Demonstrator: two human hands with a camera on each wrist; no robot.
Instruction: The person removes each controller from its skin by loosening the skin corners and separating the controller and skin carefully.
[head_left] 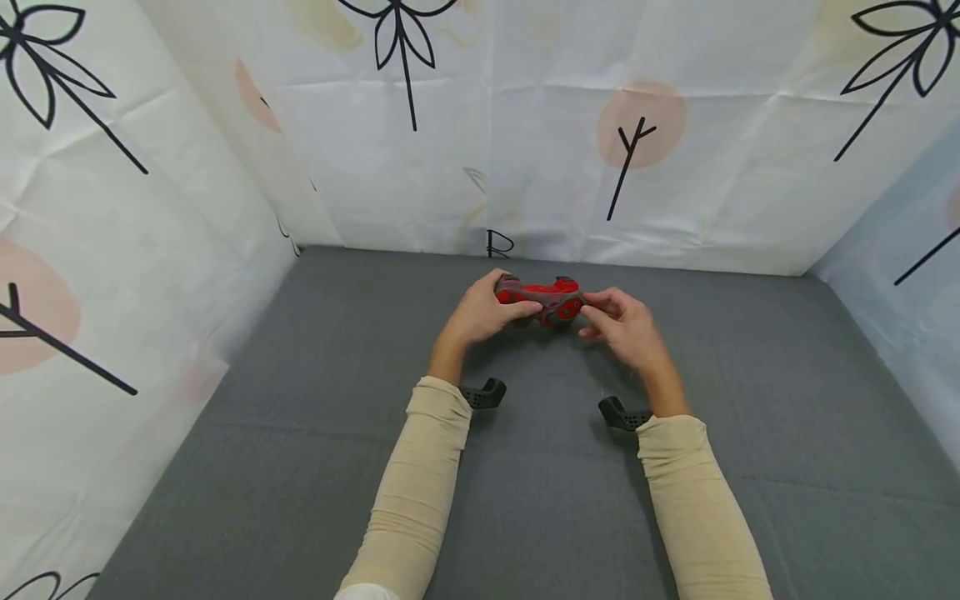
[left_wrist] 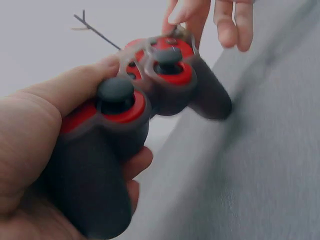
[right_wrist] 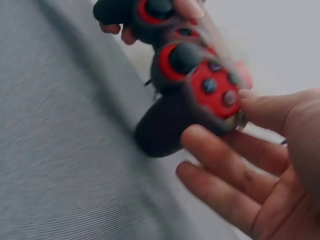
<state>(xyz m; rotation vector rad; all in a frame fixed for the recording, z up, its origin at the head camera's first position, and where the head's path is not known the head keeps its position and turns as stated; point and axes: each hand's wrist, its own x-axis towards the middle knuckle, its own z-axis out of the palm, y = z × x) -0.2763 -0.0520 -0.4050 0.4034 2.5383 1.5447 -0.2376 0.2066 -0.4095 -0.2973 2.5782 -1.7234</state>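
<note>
A red, grey and black game controller (head_left: 536,293) with two thumbsticks is held above the grey cloth near its back edge. My left hand (head_left: 480,310) grips one end, thumb over the front and fingers curled behind the handle, as the left wrist view shows. At the other end, my right hand (head_left: 618,325) pinches the controller's edge beside the button cluster (right_wrist: 220,87) between thumb and forefinger. Its other fingers (right_wrist: 215,192) are spread apart from the controller. A small brownish, metallic-looking bit (right_wrist: 239,120) shows at that edge; what it is I cannot tell.
Grey cloth (head_left: 525,500) covers the work surface. White patterned sheets (head_left: 525,167) rise at the back and both sides, the back one close behind the controller. Black wrist mounts (head_left: 487,393) stick out inward from both wrists.
</note>
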